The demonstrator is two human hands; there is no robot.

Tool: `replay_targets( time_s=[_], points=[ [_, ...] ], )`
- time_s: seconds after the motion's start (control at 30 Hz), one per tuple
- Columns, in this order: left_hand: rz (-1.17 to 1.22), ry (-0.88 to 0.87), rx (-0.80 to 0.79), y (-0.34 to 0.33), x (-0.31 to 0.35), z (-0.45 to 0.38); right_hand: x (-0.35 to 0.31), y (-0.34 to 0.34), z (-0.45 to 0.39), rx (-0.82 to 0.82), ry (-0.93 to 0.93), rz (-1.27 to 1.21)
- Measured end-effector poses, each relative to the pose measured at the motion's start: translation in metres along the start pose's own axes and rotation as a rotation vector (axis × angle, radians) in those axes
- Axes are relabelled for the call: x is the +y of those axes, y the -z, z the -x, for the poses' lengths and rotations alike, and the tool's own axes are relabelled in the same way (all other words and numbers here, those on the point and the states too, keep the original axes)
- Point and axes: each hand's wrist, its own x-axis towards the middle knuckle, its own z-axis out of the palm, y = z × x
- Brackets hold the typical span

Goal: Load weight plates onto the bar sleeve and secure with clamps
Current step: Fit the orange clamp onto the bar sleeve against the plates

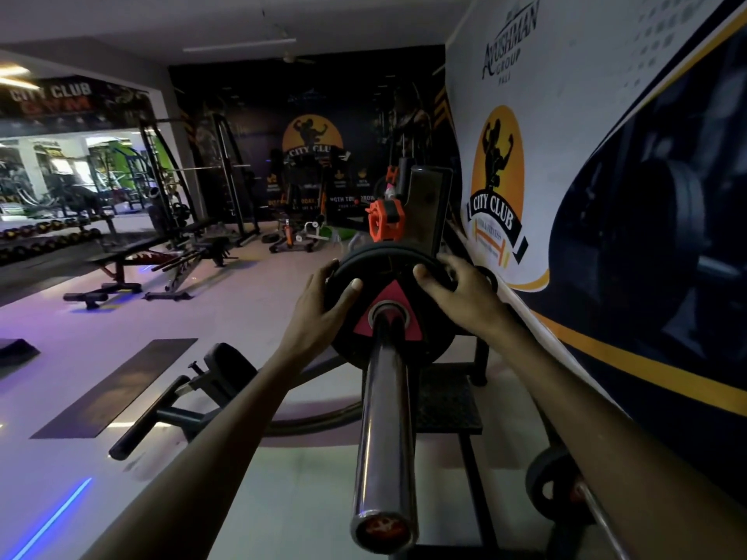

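Observation:
A chrome bar sleeve (382, 430) runs from the bottom middle away from me. A black weight plate (384, 272) with a pink triangle around its hole sits on the sleeve, far up it. My left hand (319, 309) grips the plate's left rim, thumb on its face. My right hand (452, 293) grips the right rim. Behind the plate, an orange clamp (382, 220) rests by the black rack upright (428, 212).
A banner wall (606, 196) runs close on the right. A small plate on another bar (553, 483) lies at lower right. A black bench frame and pad (226, 369) stand lower left, with floor mats (117, 386), benches and racks beyond.

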Motion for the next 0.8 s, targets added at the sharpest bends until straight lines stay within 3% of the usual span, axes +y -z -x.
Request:
replay_targets(
  time_s=[0.13,0.4,0.53,0.8],
  points=[
    [-0.023,-0.080,-0.003,0.009,0.004,-0.012,-0.027,0.007,-0.043,0.009,0.030,0.065],
    [-0.050,-0.224,-0.025,0.015,-0.002,-0.027,-0.049,-0.022,-0.140,-0.050,-0.022,0.429],
    [-0.165,-0.342,-0.054,0.012,-0.003,-0.032,-0.045,-0.038,-0.167,-0.011,-0.051,0.474],
    [-0.161,-0.332,0.003,0.011,-0.002,-0.027,-0.041,-0.054,-0.184,0.130,-0.095,0.477]
  ],
)
